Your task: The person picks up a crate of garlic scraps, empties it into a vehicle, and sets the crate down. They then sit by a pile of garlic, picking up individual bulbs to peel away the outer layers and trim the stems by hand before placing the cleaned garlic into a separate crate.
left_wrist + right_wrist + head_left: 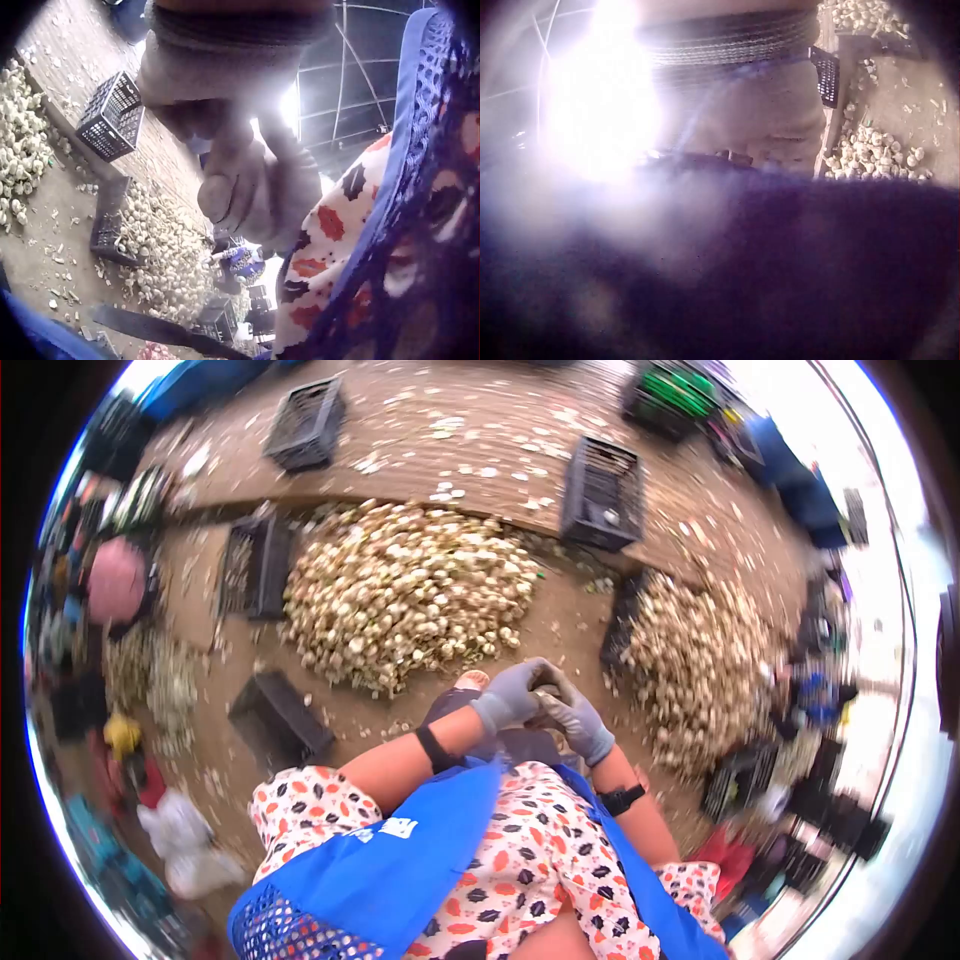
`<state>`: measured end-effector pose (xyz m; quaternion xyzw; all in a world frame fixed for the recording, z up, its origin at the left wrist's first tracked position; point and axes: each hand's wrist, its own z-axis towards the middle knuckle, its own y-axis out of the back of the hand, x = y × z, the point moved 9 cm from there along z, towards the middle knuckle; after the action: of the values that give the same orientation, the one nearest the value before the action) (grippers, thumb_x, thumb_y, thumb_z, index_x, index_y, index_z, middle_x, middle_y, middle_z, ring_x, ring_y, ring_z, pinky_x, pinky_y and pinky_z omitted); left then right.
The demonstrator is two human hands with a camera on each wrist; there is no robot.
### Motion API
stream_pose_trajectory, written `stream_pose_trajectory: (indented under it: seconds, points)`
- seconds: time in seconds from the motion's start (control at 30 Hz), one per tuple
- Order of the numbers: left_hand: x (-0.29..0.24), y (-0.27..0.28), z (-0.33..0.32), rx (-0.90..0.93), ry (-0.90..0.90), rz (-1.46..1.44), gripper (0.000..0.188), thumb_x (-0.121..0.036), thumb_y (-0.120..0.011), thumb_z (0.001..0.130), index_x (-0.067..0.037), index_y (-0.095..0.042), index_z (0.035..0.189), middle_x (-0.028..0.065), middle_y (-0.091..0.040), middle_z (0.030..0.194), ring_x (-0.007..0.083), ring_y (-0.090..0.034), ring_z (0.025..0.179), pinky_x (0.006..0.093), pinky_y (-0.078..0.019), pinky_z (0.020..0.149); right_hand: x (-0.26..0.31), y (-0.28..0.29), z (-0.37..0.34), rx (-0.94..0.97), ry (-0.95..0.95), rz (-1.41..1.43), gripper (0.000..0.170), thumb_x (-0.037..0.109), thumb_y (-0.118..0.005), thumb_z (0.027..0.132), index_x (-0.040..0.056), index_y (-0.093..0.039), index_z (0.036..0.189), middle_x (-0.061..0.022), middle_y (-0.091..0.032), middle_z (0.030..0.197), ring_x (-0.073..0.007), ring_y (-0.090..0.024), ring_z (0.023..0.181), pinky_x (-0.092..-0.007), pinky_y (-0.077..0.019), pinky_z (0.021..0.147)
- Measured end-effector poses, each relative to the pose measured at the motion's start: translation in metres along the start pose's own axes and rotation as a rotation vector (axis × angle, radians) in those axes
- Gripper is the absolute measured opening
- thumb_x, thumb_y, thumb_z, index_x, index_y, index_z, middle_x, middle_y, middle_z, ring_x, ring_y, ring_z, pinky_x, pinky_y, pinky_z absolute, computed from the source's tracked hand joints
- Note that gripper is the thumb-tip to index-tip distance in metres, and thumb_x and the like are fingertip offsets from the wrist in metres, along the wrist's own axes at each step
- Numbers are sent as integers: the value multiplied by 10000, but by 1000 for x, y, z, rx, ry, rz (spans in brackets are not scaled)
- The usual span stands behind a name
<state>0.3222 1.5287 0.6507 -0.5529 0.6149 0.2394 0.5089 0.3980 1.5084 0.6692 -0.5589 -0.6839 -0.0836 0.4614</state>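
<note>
Both hands wear grey gloves and meet in front of the lap in the head view, the left hand (508, 698) touching the right hand (578, 722). Their fingers bend toward each other; whether anything lies between them is hidden. The left wrist view shows the left glove (225, 64) dark at the top, with gloved fingers (247, 187) below it. Glare and a dark blur cover much of the right wrist view, where part of the right glove (750, 112) shows but no fingertips. Beyond the hands lies a heap of garlic bulbs (410, 595).
A second garlic heap (695, 660) lies at the right. Black crates stand around: one beyond the right side (603, 495), one left of the main heap (256, 568), a tilted one nearer (280, 720). Scraps litter the floor (560, 620). A person in pink (118, 580) is at the far left.
</note>
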Motion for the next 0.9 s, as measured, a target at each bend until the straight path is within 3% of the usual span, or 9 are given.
stream_pose_trajectory:
  seconds: [0.1, 0.2, 0.3, 0.43, 0.47, 0.63, 0.73, 0.83, 0.9]
  points:
    - [-17, 20, 11, -120, -132, 305, 286, -75, -648, 710, -34, -596, 988, 115, -649, 963, 179, -607, 899, 310, -487, 802, 7, 17, 24, 22, -36, -178, 515, 179, -492, 945, -27, -325, 1387, -134, -433, 1364, -207, -424, 1251, -303, -330, 1044]
    - [11, 20, 40, -308, -103, 295, 285, -211, -622, 755, -77, -588, 1005, 130, -652, 938, 277, -622, 884, 357, -479, 790, -17, 69, 41, -34, -325, -71, 416, 291, -482, 939, 94, -444, 1303, -82, -652, 937, -152, -629, 722, -284, -515, 679]
    - [25, 12, 62, -485, -134, 254, 238, -227, -592, 766, -96, -597, 964, 128, -653, 899, 321, -615, 845, 390, -474, 727, -10, 118, 41, 117, -289, -387, 482, 428, -375, 978, 82, -435, 1308, -116, -657, 918, -156, -623, 780, -284, -507, 695]
    - [44, 2, 42, -800, -68, 120, 204, -218, -571, 803, -105, -599, 970, 116, -656, 884, 297, -620, 823, 385, -473, 711, -74, 262, 110, 483, -374, -999, 411, 279, -489, 961, 44, -449, 1295, -98, -651, 917, -139, -602, 767, -257, -493, 670]
    - [58, -7, 34, -873, -78, 28, 192, -204, -555, 815, -110, -599, 976, 108, -656, 885, 284, -620, 821, 383, -472, 711, -53, 216, 79, 361, -557, -786, 389, 210, -522, 946, 26, -460, 1282, -89, -645, 921, -138, -593, 772, -262, -491, 678]
    - [122, -72, -9, -1154, -47, -68, 177, -173, -541, 828, -119, -600, 986, 75, -659, 879, 227, -619, 801, 349, -475, 722, -104, 283, 95, 584, -563, -1058, 400, 197, -556, 920, -1, -484, 1260, -112, -640, 1017, -176, -612, 845, -285, -494, 760]
    - [150, -105, -42, -1171, -39, -234, 176, -170, -547, 824, -119, -598, 985, 82, -658, 894, 234, -617, 819, 347, -476, 732, -135, 285, 98, 868, -318, -1552, 416, 251, -584, 892, -13, -539, 1211, -137, -649, 1071, -199, -615, 977, -297, -462, 876]
    - [174, -123, -77, -1159, 35, -377, 170, -177, -549, 827, -120, -598, 978, 81, -659, 900, 241, -617, 822, 351, -478, 729, -166, 251, 71, 961, -340, -1667, 414, 256, -578, 888, 1, -547, 1212, -137, -655, 1047, -207, -629, 932, -304, -483, 827]
    - [198, -123, -98, -1154, 63, -386, 165, -185, -549, 829, -120, -599, 973, 78, -661, 896, 245, -618, 814, 352, -480, 724, -180, 203, 41, 864, -559, -1586, 403, 252, -564, 884, 4, -558, 1202, -140, -665, 1005, -217, -641, 889, -316, -499, 771]
